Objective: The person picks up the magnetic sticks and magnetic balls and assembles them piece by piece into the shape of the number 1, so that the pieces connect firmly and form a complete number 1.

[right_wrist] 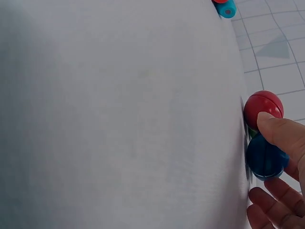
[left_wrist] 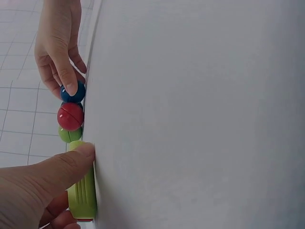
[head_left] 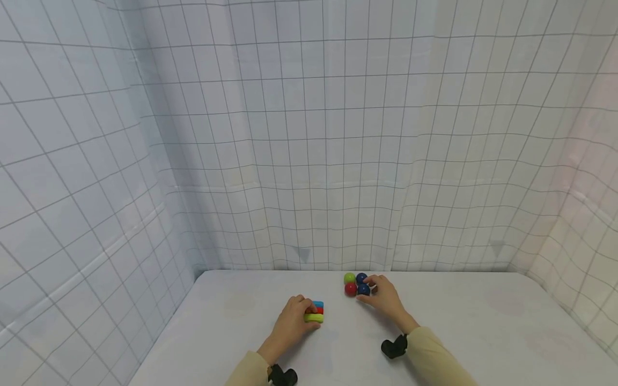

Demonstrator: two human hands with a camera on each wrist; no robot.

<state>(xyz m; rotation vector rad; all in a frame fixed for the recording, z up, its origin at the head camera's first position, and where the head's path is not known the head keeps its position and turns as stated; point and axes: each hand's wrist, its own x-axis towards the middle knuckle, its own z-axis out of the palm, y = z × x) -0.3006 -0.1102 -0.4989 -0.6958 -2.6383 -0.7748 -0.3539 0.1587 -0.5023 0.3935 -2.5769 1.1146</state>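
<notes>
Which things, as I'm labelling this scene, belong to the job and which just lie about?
Job:
By left hand: yellow-green piece, red piece, blue piece
By right hand: green ball, red ball, dark blue balls

Just around:
white table, gridded curtain, wrist devices

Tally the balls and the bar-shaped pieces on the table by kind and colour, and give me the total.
Green ball: 1
Red ball: 1
Dark blue balls: 2
Light blue bar: 1
Red bar: 1
Yellow-green bar: 1
Total in view: 7
</notes>
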